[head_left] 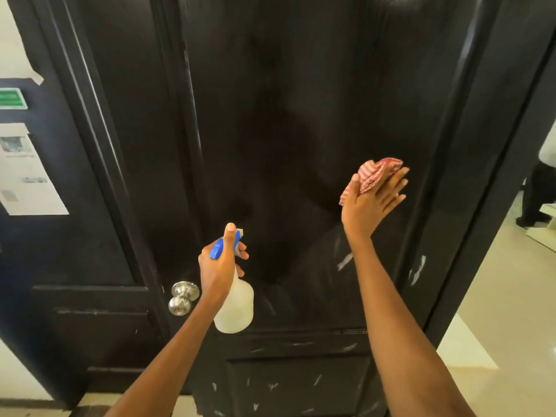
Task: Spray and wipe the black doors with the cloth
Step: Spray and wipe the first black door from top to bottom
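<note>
A tall black door fills the middle of the view, glossy, with pale scuff marks on its lower panel. My left hand grips a translucent spray bottle with a blue trigger head, held just right of the door knob with the nozzle toward the door. Against the door's right part, my right hand presses a red and white striped cloth, fingers straight over the bunched fabric.
A silver round door knob sticks out at the door's left edge. The black frame and a side panel stand to the left, with paper notices on the wall. At the right, an open passage with a pale floor and a standing person.
</note>
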